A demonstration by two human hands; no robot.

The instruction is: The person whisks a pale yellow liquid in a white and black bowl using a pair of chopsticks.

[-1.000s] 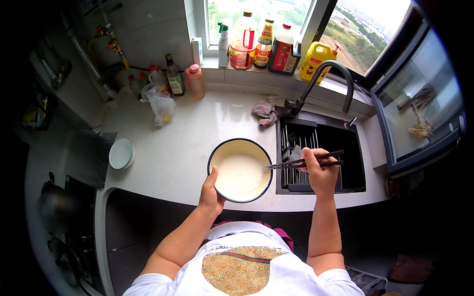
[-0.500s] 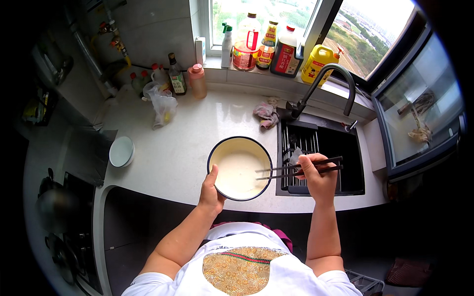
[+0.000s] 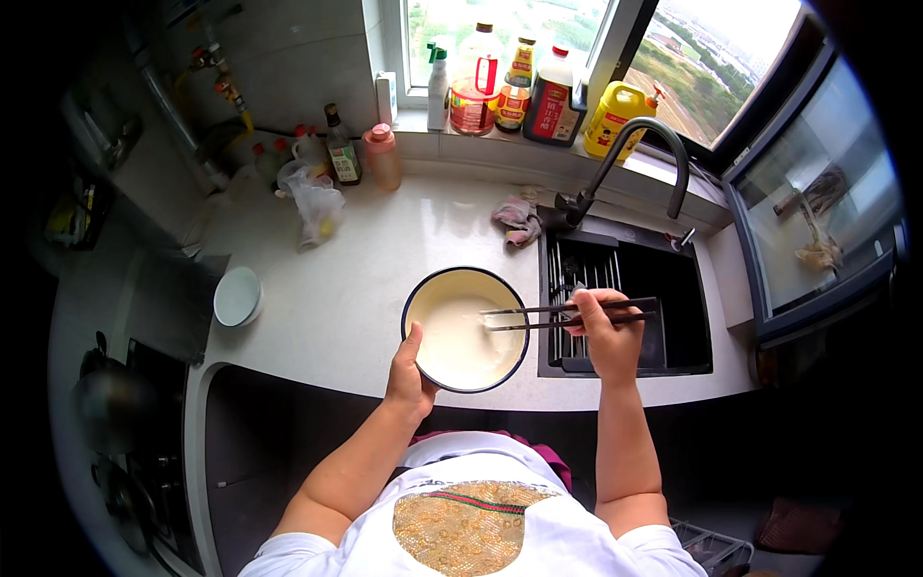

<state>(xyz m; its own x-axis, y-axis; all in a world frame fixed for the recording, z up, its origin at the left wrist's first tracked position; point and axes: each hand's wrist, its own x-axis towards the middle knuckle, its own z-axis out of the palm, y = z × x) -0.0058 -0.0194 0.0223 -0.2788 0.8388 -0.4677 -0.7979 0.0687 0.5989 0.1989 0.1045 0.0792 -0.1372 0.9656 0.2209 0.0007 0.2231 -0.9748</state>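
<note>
The person's left hand (image 3: 411, 377) is clamped on the near left side of a big bowl (image 3: 465, 282), thumb over the rim and the other fingers out of sight beneath. So the bowl sits just right of that grip and a little beyond it, above the near edge of the counter (image 3: 332, 298); I can't tell whether its base touches down. Inside is a pale, runny batter (image 3: 461, 346).

The right hand (image 3: 612, 335) has its fingers closed around a pair of dark chopsticks (image 3: 538, 310), which stick out on both sides of the fist. To the left of that grip they cross the bowl's rim, slightly spread, with blurred tips at the batter. A small greyish scrap (image 3: 578, 288) shows by the right thumb, too unclear to name.

Right below this hand is the black sink (image 3: 687, 284), its rack (image 3: 582, 264) just beyond the knuckles and to their left. Past the rack stands the tap (image 3: 604, 179), with a crumpled cloth (image 3: 519, 223) beside its foot. Well to the left of the left hand's grip is a small white bowl (image 3: 236, 297), and farther off beyond it a plastic bag (image 3: 317, 207).
</note>
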